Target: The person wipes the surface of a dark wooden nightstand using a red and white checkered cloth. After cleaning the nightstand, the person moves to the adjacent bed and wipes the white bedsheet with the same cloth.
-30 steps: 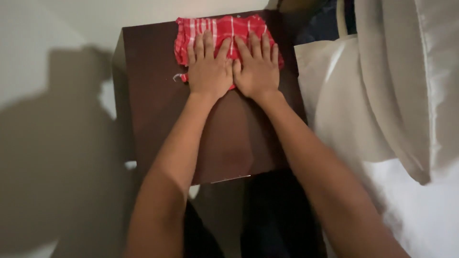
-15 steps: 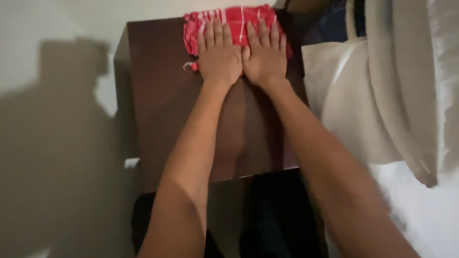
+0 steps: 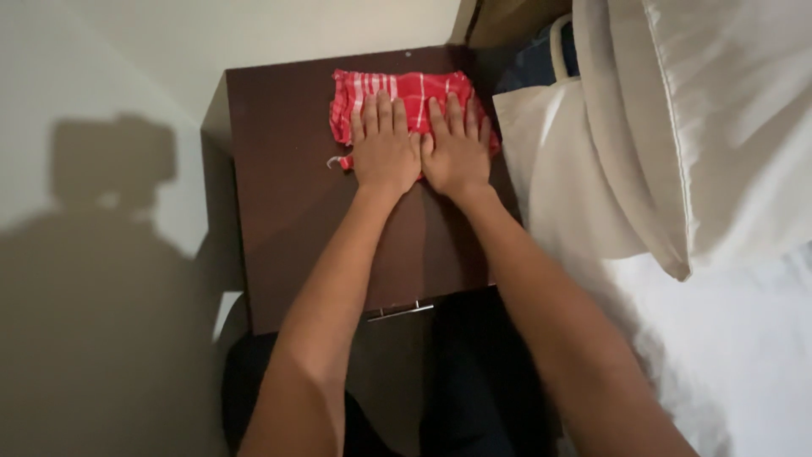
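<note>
Since a second ago, the left hand (image 3: pixel 385 151) and right hand (image 3: pixel 457 151), flat and side by side, have slid a little toward twelve o'clock over the red checked cloth (image 3: pixel 408 93). More of the cloth now lies under the palms, with less showing beyond the fingertips. Both arms have stretched further across the dark brown nightstand (image 3: pixel 288 211).
</note>
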